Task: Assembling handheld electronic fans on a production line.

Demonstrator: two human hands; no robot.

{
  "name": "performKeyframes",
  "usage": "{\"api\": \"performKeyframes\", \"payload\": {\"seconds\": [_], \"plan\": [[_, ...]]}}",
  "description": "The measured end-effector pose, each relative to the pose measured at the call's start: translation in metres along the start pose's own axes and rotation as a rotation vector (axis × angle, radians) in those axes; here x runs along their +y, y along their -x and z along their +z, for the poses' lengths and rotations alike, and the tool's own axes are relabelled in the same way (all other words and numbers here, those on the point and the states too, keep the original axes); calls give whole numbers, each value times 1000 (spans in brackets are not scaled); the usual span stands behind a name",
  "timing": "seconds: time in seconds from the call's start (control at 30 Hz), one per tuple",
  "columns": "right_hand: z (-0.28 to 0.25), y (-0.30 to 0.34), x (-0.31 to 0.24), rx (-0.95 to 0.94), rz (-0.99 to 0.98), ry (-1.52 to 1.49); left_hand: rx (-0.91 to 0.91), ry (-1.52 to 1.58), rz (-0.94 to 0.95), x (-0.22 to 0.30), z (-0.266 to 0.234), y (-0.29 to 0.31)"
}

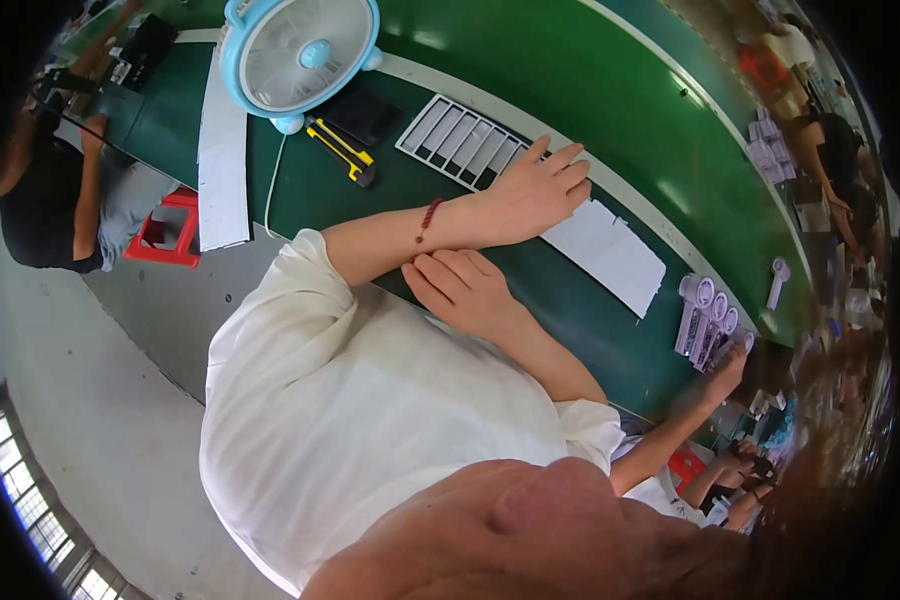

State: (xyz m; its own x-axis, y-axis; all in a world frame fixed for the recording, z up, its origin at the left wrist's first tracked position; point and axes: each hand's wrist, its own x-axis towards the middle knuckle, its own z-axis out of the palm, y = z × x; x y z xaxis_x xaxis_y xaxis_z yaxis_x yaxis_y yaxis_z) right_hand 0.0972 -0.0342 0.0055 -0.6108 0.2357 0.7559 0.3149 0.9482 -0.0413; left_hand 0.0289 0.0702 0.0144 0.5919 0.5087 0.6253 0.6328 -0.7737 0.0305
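Note:
My left arm reaches across the green table from the left, with a dark red bead bracelet (429, 219) round the wrist. My left hand (530, 192) is open, palm down with fingers spread, over the table. It partly hides the near end of a white slotted tray (457, 137). Coming from the right, my right hand (462, 288) rests against the underside of my left forearm near the bracelet. Its fingers lie stretched out, with nothing visible in them. Just beyond my left hand lies a white sheet (607, 252) with ragged edges.
A light blue fan (300, 55) stands at the back left, beside a yellow-black utility knife (341, 152) and a flat black object (366, 116). At right, a co-worker's hand (728, 372) touches several lavender handheld fans (703, 318). Another person sits left near a red stool (175, 232).

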Motion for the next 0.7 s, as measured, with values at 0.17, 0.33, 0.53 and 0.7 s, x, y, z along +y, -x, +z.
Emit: {"api": "performKeyframes", "payload": {"seconds": [0.17, 0.33, 0.53, 0.7], "plan": [[1, 6, -1, -43, 45, -27, -26, 28, -4, -3, 15, 2], [4, 32, 13, 117, 155, 92, -34, 239, -11, -18, 24, 19], [3, 25, 21, -29, 315, 184, -2, 207, -13, -27, 20, 35], [7, 29, 17, -4, 202, -11, -103, 384, -136, -38, 17, 36]]}}
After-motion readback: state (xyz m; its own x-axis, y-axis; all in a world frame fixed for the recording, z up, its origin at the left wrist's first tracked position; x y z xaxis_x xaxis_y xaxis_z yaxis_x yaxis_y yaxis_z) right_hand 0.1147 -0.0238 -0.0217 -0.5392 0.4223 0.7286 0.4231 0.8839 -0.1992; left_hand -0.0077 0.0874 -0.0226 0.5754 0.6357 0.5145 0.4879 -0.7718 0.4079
